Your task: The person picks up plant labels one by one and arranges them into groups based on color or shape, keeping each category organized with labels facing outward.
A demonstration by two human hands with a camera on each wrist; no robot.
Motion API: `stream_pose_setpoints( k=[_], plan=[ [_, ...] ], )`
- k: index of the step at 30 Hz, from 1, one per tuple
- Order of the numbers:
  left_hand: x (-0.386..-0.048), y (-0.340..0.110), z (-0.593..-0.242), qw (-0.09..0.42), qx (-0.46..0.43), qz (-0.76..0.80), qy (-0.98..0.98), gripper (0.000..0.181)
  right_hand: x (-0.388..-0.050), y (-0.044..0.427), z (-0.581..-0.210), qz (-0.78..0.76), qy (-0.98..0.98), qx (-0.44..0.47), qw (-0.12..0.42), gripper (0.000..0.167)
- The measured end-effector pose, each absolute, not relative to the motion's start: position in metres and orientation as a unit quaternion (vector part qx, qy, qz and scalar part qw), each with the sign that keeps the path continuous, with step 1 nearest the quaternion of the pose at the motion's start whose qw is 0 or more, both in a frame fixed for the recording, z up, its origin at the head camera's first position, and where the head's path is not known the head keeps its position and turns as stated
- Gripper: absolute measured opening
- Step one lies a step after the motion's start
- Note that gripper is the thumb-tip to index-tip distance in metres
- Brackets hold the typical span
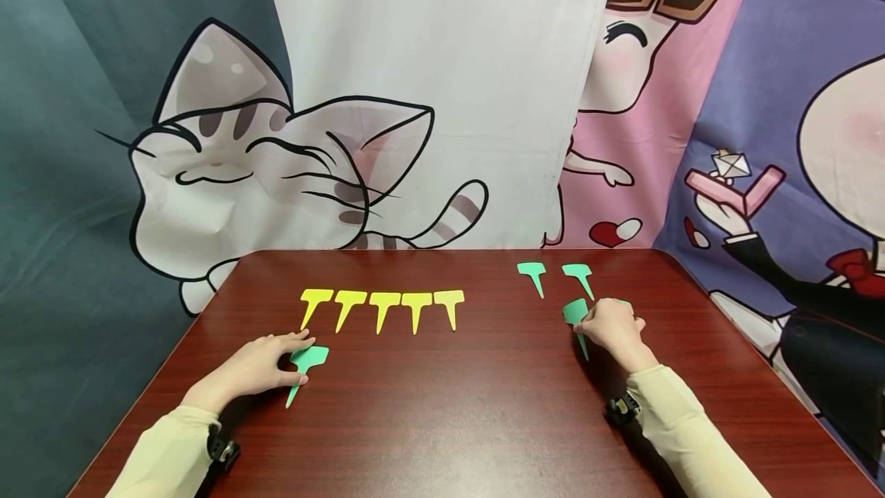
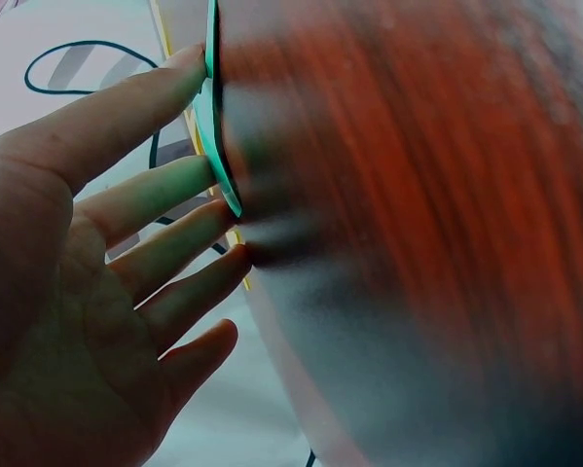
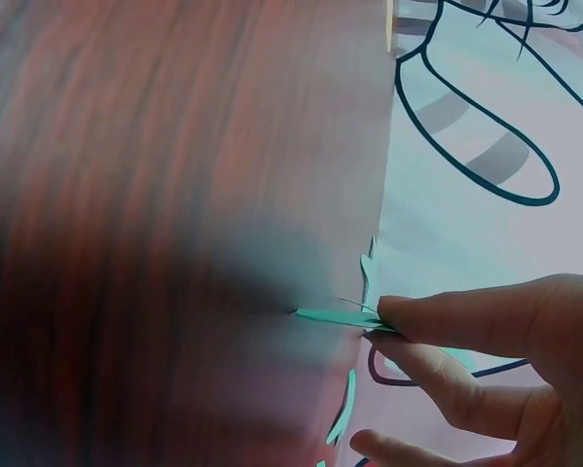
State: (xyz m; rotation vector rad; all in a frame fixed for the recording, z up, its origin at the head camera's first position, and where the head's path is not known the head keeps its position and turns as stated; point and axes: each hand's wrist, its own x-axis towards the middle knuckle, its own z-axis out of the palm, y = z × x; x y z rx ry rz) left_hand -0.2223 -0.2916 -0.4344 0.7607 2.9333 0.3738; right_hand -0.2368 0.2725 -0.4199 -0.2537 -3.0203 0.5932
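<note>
At the left, my left hand [image 1: 252,367] touches a green T-shaped plant label [image 1: 311,357] with its thumb and fingertips. In the left wrist view its fingers [image 2: 164,199] are spread and fairly straight along the label [image 2: 211,126], which lies on or very close to the table. My right hand [image 1: 615,331] pinches another green plant label [image 1: 575,312] between thumb and finger. That label's stem points down toward the table, as the right wrist view also shows with the label [image 3: 340,317]. Its head is partly covered by the fingers in the head view.
Several yellow plant labels [image 1: 383,301] lie in a row on the dark red wooden table [image 1: 442,421]. Two green labels [image 1: 531,270] lie near the far right edge. A sliver of green shows behind my right hand. A cartoon-printed cloth [image 1: 442,37] hangs behind the table.
</note>
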Motion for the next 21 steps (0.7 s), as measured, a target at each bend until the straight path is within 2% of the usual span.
stream_pose_setpoints(
  k=[8,13,21],
  plan=[
    [-0.223,-0.292,-0.434,0.041,0.25,0.123,0.959,0.068,-0.241,0.268,-0.423,0.215,-0.974,-0.068,0.021,0.031],
    [-0.223,-0.292,-0.435,0.038,0.249,0.122,0.96,0.068,-0.243,0.263,-0.427,0.214,-0.975,-0.037,0.045,0.02],
    [-0.221,-0.291,-0.433,0.046,0.247,0.126,0.96,0.067,-0.243,0.25,-0.431,0.215,-0.973,0.013,0.088,0.02]
  ],
)
